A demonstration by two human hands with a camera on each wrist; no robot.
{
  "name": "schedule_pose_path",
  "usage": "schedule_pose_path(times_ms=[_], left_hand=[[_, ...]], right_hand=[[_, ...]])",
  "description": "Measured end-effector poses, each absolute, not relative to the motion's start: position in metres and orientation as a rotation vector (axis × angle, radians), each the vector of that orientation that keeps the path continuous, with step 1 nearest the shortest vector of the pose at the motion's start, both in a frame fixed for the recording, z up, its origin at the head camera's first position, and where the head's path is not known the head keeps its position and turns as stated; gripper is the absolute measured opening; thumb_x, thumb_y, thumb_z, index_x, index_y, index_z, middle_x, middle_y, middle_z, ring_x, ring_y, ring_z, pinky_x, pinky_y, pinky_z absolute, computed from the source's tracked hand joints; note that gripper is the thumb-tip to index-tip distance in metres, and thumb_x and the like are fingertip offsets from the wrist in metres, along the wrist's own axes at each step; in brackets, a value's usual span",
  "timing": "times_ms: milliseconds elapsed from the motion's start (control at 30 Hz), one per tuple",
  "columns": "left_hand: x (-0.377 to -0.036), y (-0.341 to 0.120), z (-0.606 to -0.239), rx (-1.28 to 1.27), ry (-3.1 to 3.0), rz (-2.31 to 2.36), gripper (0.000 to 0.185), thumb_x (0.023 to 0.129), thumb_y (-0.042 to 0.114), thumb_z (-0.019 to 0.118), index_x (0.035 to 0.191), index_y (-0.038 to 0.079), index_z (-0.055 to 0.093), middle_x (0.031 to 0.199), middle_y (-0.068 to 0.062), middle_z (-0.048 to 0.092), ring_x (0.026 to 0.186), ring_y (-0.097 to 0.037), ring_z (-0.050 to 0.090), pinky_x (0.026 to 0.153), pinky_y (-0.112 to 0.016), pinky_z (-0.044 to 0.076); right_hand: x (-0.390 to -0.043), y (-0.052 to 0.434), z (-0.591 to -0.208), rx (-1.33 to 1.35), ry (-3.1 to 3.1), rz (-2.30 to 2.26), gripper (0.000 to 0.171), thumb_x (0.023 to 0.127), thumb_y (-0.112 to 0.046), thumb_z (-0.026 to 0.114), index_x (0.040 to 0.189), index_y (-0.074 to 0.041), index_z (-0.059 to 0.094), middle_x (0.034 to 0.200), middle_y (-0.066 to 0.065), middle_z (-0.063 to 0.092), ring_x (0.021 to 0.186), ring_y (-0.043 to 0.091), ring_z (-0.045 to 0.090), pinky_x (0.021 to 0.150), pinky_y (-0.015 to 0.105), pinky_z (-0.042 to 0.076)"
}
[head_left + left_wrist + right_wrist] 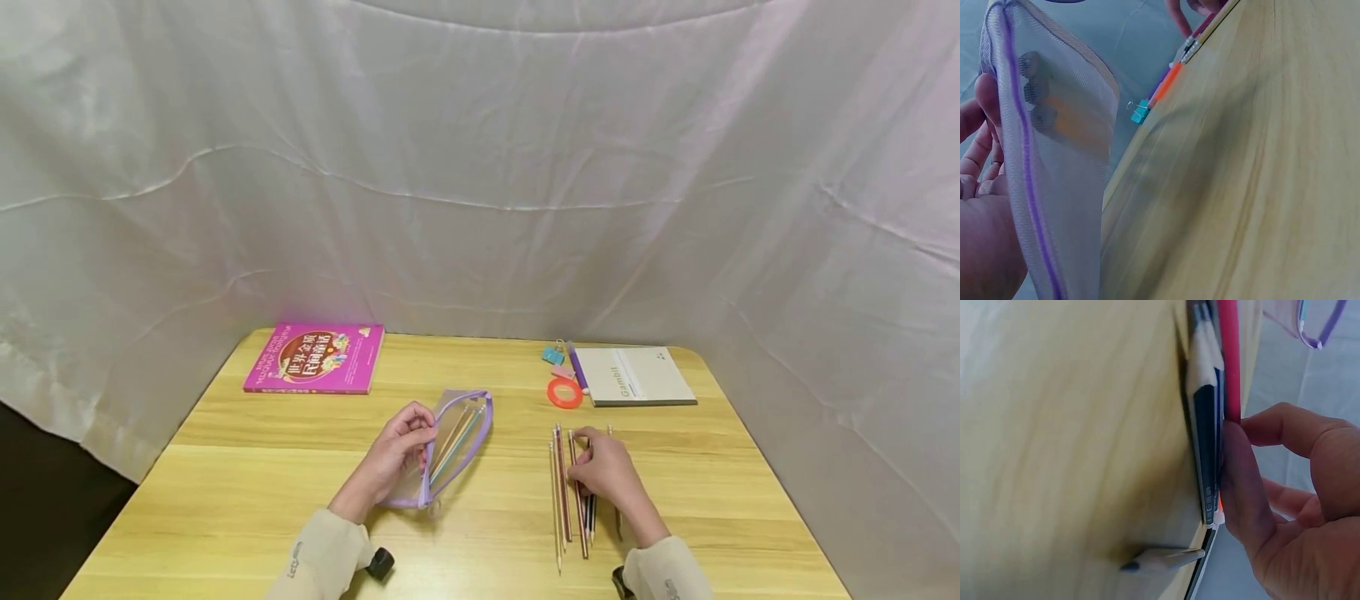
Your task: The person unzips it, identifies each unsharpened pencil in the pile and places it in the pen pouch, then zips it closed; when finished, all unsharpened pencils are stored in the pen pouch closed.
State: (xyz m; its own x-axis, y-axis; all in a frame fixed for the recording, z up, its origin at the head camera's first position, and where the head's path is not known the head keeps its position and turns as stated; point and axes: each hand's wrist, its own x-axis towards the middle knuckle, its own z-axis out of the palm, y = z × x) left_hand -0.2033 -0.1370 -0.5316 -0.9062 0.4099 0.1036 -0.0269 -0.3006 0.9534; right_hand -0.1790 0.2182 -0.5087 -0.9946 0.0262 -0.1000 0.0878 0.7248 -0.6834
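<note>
My left hand (pixel 393 450) grips the edge of a see-through mesh pencil pouch (pixel 1069 194) with purple zip trim, its mouth spread wide. Several pencils (pixel 453 446) lie inside it, one of them blue. On the right of the table, my right hand (pixel 606 468) pinches a red pencil (pixel 1229 359) between thumb and forefinger. Dark blue pencils (pixel 1207 444) lie right beside that pencil, partly under the hand in the head view. To the left of them are a few more pencils (pixel 561 492), laid roughly side by side. A single pencil (pixel 1160 559) lies apart, right of the hand.
A pink book (pixel 315 358) lies at the back left. Toward the back right are a grey-white notebook (pixel 645 375), a purple pen (pixel 577 367), a red-orange ring (pixel 564 393), a teal binder clip (pixel 552 356) and a small pink block (pixel 562 372). Grey curtains surround the table.
</note>
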Motion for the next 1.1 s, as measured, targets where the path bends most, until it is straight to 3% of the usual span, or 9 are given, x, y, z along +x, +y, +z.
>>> schedule_pose_path(times_ms=[367, 567, 1100], left_hand=[[-0.205, -0.134, -0.533, 0.458, 1.611, 2.308, 0.008, 0.103, 0.005, 0.057, 0.104, 0.013, 0.056, 0.081, 0.007, 0.056, 0.062, -0.003, 0.056, 0.053, -0.015, 0.052], [-0.204, -0.131, -0.534, 0.448, 1.602, 2.301, 0.009, 0.103, 0.004, 0.056, 0.105, 0.013, 0.056, 0.082, 0.006, 0.055, 0.063, -0.003, 0.055, 0.053, -0.015, 0.051], [-0.2, -0.128, -0.536, 0.444, 1.586, 2.29, 0.011, 0.102, 0.004, 0.057, 0.104, 0.015, 0.057, 0.083, 0.007, 0.055, 0.062, -0.003, 0.055, 0.054, -0.015, 0.051]], right_hand=[[-0.189, 0.215, -0.486, 0.183, 2.561, -1.71, 0.083, 0.083, 0.012, 0.065, 0.158, -0.009, 0.034, 0.091, 0.014, 0.06, 0.063, 0.021, 0.066, 0.062, 0.04, 0.066], [-0.19, 0.203, -0.483, 0.199, 2.377, -1.959, 0.082, 0.088, 0.012, 0.064, 0.158, -0.007, 0.027, 0.094, 0.013, 0.059, 0.069, 0.021, 0.067, 0.065, 0.037, 0.066], [-0.199, 0.149, -0.496, 0.285, 2.179, -2.329, 0.077, 0.084, 0.018, 0.058, 0.148, -0.009, 0.027, 0.094, 0.008, 0.052, 0.073, 0.02, 0.068, 0.069, 0.038, 0.066]])
